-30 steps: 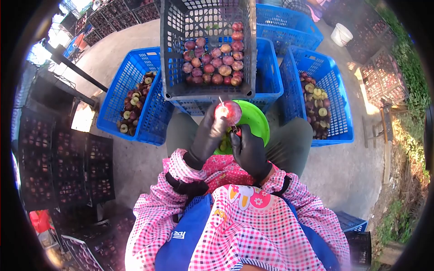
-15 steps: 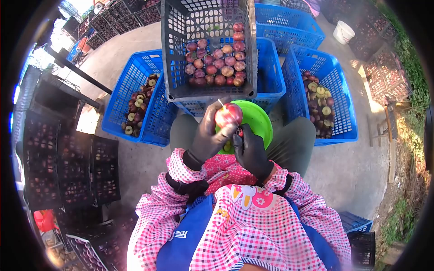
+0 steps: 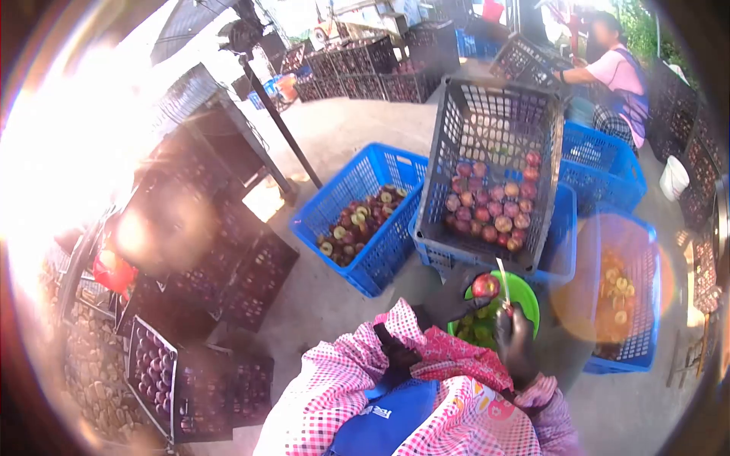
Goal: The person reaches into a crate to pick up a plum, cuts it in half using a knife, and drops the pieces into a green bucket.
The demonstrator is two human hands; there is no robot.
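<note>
My gloved left hand (image 3: pixel 447 299) is closed around a red plum (image 3: pixel 485 286), which is raised over a green bowl (image 3: pixel 526 292). In my gloved right hand (image 3: pixel 517 339) is a small knife (image 3: pixel 501 272), its pale blade pointing up just right of the plum. Green and yellowish pieces (image 3: pixel 477 331) lie in the bowl, partly hidden by my hands. Just beyond, a black crate (image 3: pixel 549 144) of whole plums (image 3: pixel 490 207) tilts toward me.
Blue crates with cut plums stand left (image 3: pixel 372 283) and right (image 3: pixel 655 323). Stacked black crates (image 3: pixel 262 277) fill the left side. Another person (image 3: pixel 625 95) sits at the back right, near a white bucket (image 3: pixel 674 178). Strong glare covers the upper left.
The view has swung left, shifting the crates and hands rightward. The knife blade, then upright behind the plum, now stands apart on its right. Another person has come into view.
</note>
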